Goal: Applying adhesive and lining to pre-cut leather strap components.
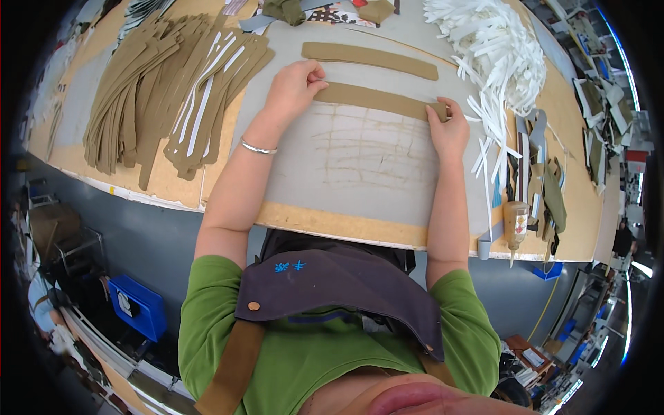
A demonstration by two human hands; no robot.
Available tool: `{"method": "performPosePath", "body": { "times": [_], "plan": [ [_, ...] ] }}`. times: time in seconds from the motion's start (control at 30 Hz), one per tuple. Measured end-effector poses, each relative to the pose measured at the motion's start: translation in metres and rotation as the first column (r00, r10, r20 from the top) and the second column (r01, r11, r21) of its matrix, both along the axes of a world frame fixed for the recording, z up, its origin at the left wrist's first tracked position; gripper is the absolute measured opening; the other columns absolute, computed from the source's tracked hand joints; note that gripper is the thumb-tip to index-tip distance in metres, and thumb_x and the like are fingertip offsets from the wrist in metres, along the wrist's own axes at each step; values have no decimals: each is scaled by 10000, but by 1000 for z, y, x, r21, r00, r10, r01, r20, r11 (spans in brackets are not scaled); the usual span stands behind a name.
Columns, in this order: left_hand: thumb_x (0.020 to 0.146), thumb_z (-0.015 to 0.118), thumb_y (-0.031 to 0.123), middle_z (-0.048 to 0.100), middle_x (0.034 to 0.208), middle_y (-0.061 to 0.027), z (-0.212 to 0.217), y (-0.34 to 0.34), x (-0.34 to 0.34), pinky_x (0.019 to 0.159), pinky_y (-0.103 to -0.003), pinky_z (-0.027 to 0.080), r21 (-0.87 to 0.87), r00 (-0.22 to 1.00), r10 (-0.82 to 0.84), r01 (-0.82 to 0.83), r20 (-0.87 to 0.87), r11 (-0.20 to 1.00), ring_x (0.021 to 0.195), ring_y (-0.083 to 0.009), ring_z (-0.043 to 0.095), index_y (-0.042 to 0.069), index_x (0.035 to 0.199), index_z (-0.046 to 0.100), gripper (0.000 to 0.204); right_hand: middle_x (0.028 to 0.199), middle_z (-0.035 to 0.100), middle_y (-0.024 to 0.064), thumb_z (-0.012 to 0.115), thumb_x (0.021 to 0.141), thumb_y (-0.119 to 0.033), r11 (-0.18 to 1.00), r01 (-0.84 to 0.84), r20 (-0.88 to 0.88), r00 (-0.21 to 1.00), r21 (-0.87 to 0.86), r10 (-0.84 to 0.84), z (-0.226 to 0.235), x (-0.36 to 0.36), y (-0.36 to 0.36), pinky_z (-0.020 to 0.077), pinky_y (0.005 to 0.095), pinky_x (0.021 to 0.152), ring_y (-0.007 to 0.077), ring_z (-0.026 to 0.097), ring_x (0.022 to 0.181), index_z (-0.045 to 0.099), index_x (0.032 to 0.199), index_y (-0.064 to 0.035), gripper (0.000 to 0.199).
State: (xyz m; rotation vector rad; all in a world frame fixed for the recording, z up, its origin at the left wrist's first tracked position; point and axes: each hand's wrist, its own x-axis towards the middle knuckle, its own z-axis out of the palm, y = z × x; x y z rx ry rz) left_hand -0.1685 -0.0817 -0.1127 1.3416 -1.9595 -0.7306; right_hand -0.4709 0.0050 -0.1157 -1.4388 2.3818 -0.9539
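Nearer brown strip point(377, 100) on grey mat point(290, 176) | left hand point(296, 86), right hand point(449, 130) pinching its opposite ends | we judge it light, floppy, hardly fragile; we'd take both ends

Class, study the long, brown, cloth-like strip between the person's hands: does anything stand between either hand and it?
Nothing visible: the long brown strip has the bare left hand at its left end, the bare right hand at its right. Another brown strip lies beyond.
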Motion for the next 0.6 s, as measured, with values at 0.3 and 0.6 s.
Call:
{"method": "performPosePath", "body": {
  "times": [0.3,0.6],
  "plan": [
    [778,773,227,679,796,-36,14,0,7,638,-370,490,127,975,95,-123,203,984,733,-210,637,95,831,676,172,985,622,8,743,815,-289,999,11,-165,986,34,-5,0,-5,1,510,361,769,207,626,934,701,999,-174,221],
    [849,723,196,621,788,-67,24,5,11,655,-346,483,-199,984,10,26,180,980,709,-206,605,41,837,587,206,967,632,20,738,830,-301,945,-263,84,955,-195,283,16,38,12,502,326,737,175,619,844,707,930,-135,196]
  ]
}}
